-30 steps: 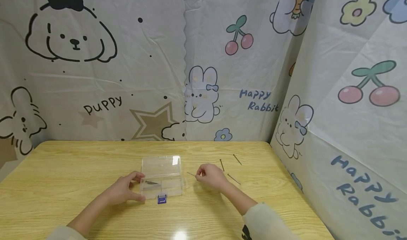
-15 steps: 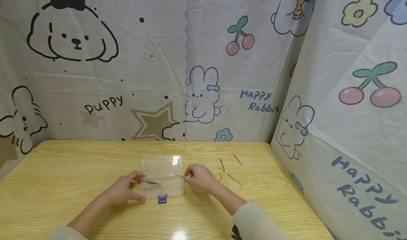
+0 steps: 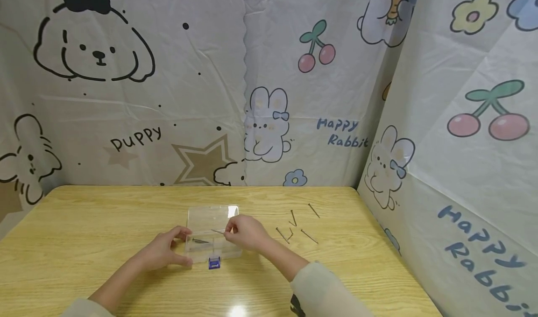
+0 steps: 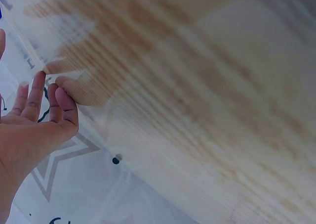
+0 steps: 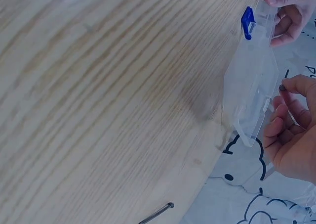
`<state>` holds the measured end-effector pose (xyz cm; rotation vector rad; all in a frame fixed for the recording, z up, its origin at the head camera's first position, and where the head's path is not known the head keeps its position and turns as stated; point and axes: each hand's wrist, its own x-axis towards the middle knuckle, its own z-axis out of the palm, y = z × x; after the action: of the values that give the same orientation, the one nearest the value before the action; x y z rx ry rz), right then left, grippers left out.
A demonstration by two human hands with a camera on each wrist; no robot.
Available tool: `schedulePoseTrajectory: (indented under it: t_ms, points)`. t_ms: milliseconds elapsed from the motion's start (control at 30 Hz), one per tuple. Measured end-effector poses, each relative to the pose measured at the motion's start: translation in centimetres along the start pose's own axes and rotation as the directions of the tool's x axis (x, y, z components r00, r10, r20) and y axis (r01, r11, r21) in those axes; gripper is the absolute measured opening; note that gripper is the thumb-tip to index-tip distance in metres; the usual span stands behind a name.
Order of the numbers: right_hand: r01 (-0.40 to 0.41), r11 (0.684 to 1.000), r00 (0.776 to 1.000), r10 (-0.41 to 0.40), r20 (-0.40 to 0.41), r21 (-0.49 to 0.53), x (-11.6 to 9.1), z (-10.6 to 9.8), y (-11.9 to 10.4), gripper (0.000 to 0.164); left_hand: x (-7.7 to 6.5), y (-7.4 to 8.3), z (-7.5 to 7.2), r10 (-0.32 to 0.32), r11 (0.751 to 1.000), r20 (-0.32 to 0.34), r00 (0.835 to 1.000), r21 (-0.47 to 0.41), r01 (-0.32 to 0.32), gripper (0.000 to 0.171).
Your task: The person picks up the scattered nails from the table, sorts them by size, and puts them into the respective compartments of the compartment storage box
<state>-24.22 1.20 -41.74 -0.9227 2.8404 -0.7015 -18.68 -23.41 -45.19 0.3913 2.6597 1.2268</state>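
My left hand (image 3: pixel 166 249) holds the left side of a clear plastic box (image 3: pixel 227 251), thumb at the front corner and fingers farther back. The box lies with its lid (image 3: pixel 210 216) folded back and a blue clasp (image 3: pixel 214 263) at the front. Several nails (image 3: pixel 201 241) lie in its left compartment. My right hand (image 3: pixel 245 232) pinches a thin nail (image 3: pixel 217 231) by one end above the box, its other end pointing left. In the right wrist view the right hand (image 5: pixel 294 127) shows the nail's head (image 5: pixel 282 87) at the fingertips. The left wrist view shows the left hand's fingers (image 4: pixel 34 103).
Loose nails (image 3: pixel 309 236) lie on the wooden table (image 3: pixel 138 205) right of the box. Small bent metal pieces (image 3: pixel 290 233) lie among them. A printed cloth (image 3: pixel 201 97) hangs behind the table and along its right side.
The right hand has moved left with the nail, from beside the box to above it. Another nail and bent pieces have come into view where it was. The left hand stays put.
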Motion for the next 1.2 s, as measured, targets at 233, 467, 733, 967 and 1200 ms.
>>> schedulePoseTrajectory:
  t_ms: [233,467,733,967,1200]
  points:
    - [0.018,0.999,1.0,-0.018,0.005,-0.038,0.6,0.4,-1.0,0.009,0.1,0.0,0.1,-0.01,1.0,-0.001,1.0,-0.008,0.01,0.077]
    - [0.036,0.998,0.999,-0.035,0.015,-0.06,1.1,1.0,-1.6,0.01,0.2,-0.4,0.1,0.013,1.0,0.003,1.0,-0.008,-0.013,0.076]
    - [0.044,0.995,0.999,-0.043,0.013,-0.086,1.8,1.8,-1.9,0.009,0.2,-0.4,0.0,0.003,1.0,0.005,1.0,-0.008,-0.003,0.076]
    - [0.009,0.999,1.0,-0.009,0.011,-0.036,2.0,2.4,-2.2,0.01,0.3,-0.3,0.0,-0.015,1.0,0.003,1.0,-0.008,0.015,0.076]
    - [-0.044,0.999,0.999,0.044,0.022,-0.027,2.3,3.2,-2.1,0.01,0.2,-0.2,0.0,-0.013,1.0,0.013,1.0,-0.01,0.013,0.075]
